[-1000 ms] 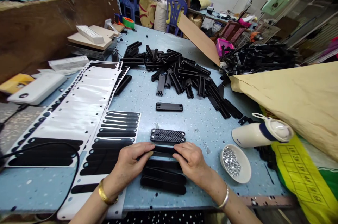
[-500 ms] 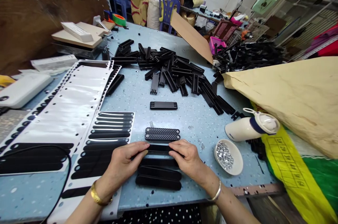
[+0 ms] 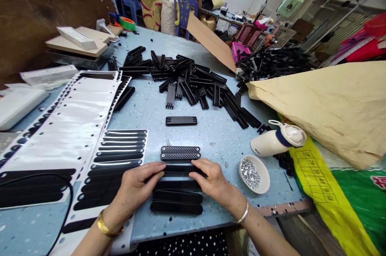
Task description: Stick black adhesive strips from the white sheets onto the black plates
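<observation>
Here, head view only:
Held strip: a black strip (image 3: 181, 169) lies flat on the table (image 3: 217, 135) near its near edge, long axis running left to right, level with both hands and between them.
Left hand: the left hand (image 3: 134, 187) pinches the strip's left end, fingers curled over it, thumb tucked under.
Right hand: the right hand (image 3: 215, 181) clasps the strip's right end the same way; both hands are equally near, one at each end.
Finished strips: three plain black strips (image 3: 177, 197) lie parallel just nearer the near edge, the topmost partly hidden by the hands.
Studded pieces: two dotted bars (image 3: 180, 152) lie side by side, touching, just beyond the held strip.
Lone comb piece: one toothed bar (image 3: 181, 120) lies farther out, also left to right.
Loose pile: black parts (image 3: 193, 81) heaped toward the far edge; too many to count.
Sticker sheet: a backing sheet (image 3: 120, 155) of black pads lies left of the hands, about nine rows showing.
Bowl: one white bowl (image 3: 255, 173) of shiny studs sits right of the right hand, apart from it.
Bottle: one white bottle (image 3: 277, 141) lies on its side beyond the bowl.
</observation>
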`<control>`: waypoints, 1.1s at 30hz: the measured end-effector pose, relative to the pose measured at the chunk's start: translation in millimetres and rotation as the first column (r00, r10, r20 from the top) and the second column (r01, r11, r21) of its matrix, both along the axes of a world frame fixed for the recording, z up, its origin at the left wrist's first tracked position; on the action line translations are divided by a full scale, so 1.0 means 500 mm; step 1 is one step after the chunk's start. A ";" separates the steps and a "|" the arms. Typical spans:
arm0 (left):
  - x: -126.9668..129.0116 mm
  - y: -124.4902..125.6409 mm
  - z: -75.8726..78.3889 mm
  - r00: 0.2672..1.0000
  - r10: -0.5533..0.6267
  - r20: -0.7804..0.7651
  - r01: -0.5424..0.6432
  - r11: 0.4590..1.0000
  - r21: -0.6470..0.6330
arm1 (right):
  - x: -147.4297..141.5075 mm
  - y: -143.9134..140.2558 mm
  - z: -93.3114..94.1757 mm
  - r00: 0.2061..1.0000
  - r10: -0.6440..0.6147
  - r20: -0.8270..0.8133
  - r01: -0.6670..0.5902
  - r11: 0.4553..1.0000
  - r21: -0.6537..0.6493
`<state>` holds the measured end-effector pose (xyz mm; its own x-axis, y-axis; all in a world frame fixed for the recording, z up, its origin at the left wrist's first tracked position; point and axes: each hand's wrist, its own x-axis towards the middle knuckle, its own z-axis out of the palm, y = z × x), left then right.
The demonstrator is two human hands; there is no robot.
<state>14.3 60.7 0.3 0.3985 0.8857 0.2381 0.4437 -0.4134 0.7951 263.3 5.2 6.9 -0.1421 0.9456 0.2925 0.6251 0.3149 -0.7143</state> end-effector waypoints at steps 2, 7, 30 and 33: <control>0.001 0.001 0.003 1.000 0.002 -0.001 -0.002 1.000 -0.015 | 0.014 -0.010 0.001 0.993 -0.105 -0.056 0.104 0.995 -0.005; 0.002 0.005 0.003 1.000 -0.004 -0.002 0.003 1.000 -0.017 | 0.048 -0.037 0.006 0.960 -0.259 -0.109 0.252 0.965 -0.077; -0.252 -0.133 0.092 0.860 0.446 -0.249 -0.393 0.889 0.235 | -0.248 -0.063 0.055 0.983 0.185 0.002 -0.177 0.936 0.303; -0.315 -0.207 0.069 0.779 0.578 -0.244 -0.562 0.816 0.138 | -0.370 -0.097 0.013 0.942 0.302 0.144 -0.325 0.928 0.181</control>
